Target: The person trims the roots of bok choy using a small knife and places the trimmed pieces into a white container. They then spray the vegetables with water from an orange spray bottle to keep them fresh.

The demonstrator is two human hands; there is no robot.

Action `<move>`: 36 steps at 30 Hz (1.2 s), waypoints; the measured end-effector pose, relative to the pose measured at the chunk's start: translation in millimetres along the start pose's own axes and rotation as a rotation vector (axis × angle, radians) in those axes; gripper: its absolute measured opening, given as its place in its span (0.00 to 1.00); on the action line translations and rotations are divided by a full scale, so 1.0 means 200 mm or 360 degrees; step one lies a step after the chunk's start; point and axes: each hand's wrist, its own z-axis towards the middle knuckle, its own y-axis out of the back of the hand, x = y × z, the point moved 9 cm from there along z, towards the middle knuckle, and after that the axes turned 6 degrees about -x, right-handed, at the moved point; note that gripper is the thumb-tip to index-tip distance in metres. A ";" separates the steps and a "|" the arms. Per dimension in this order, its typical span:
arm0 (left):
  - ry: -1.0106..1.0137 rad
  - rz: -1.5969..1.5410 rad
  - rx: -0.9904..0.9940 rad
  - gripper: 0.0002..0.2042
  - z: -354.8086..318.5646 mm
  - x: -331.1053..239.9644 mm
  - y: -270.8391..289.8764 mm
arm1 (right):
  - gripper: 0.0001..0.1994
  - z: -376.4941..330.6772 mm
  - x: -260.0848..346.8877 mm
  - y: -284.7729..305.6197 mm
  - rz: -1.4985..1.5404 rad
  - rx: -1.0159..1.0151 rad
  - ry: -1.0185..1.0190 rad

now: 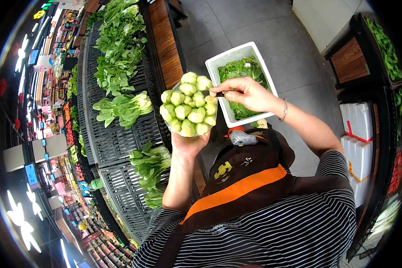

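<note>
My left hand (190, 145) holds up a bunch of bok choy (186, 109), its pale green stem ends facing me. Clear film seems to wrap round the bunch's edge. At the right side of the bunch, my right hand (248, 94) is closed, thumb and forefinger pinched together. A small dark piece shows at those fingertips, too small to make out. Just beyond and below the right hand, a white foam box (219, 100) holds loose leafy greens (245, 69).
Left of me, black slatted display racks (120, 147) carry bok choy (125, 109) and other leafy greens (120, 49). A wooden ledge (164, 44) edges the rack. White foam boxes (357, 120) are stacked at the right by another vegetable stand (350, 62). Grey tiled floor (250, 22) lies ahead.
</note>
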 end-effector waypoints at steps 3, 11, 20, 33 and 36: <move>-0.0169 -0.0003 0.0048 0.22 0.02 0.00 -0.03 | 0.16 -0.02 -0.02 -0.04 0.0350 -0.0229 -0.0113; -0.0296 0.0070 -0.0090 0.23 0.03 -0.09 -0.02 | 0.22 0.08 0.02 0.12 -0.0166 -0.0444 0.0203; -0.0161 0.0086 -0.0034 0.24 0.05 -0.14 0.00 | 0.29 0.08 0.12 0.08 -0.0613 -0.0214 0.0401; -0.0036 0.0273 -0.0003 0.24 -0.06 -0.08 -0.04 | 0.29 0.08 0.35 0.03 -0.0946 0.0108 0.0706; 0.0016 0.0252 0.0097 0.24 -0.07 -0.08 -0.06 | 0.30 0.08 0.39 0.02 -0.0955 0.0211 0.0671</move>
